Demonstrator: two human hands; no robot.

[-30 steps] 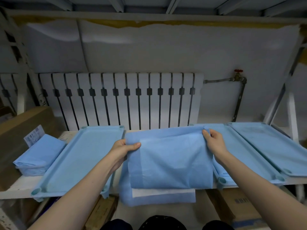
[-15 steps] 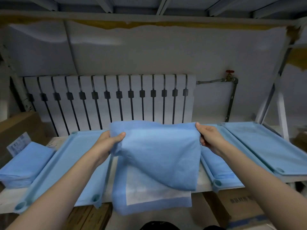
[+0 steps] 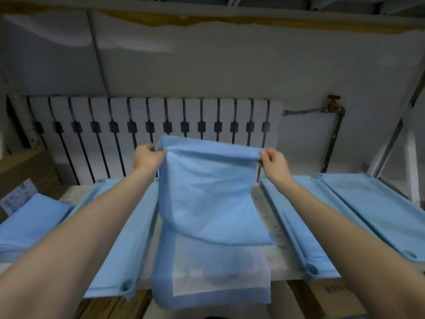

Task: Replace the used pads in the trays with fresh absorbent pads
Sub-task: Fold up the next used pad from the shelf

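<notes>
A blue absorbent pad hangs half unfolded in front of me, its white inner face showing at the bottom. My left hand pinches its top left corner and my right hand pinches the top right corner, both raised above the shelf. A blue tray lined with a blue pad lies under my left forearm. Two more lined trays lie to the right, one beside the hanging pad and one further right.
A stack of folded blue pads sits at the far left beside a cardboard box. A white radiator and a pipe with a red valve stand behind the shelf. More boxes sit below.
Both hands have lifted the pad up and away from me, so it unfolds and hangs longer. The white inner face now shows more.
</notes>
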